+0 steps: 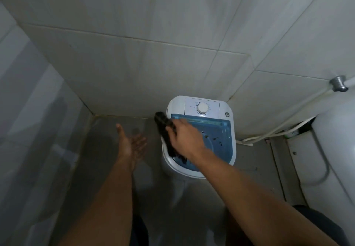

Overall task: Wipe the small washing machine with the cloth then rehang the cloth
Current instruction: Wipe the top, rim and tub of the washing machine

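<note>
The small washing machine [221,109] stands on the floor against the tiled wall, white with a blue see-through lid and a round dial on its panel. My right hand [184,138] presses a dark cloth [163,124] along the machine's left rim, over the lid's left side. The cloth stretches from the top left corner down under my hand to the front edge. My left hand [130,144] hovers open over the floor, left of the machine, holding nothing.
A white toilet [334,149] fills the right edge. A white hose [269,134] lies coiled on the floor between it and the machine, running up to a metal wall fitting [339,83]. A glass partition [28,111] stands at the left.
</note>
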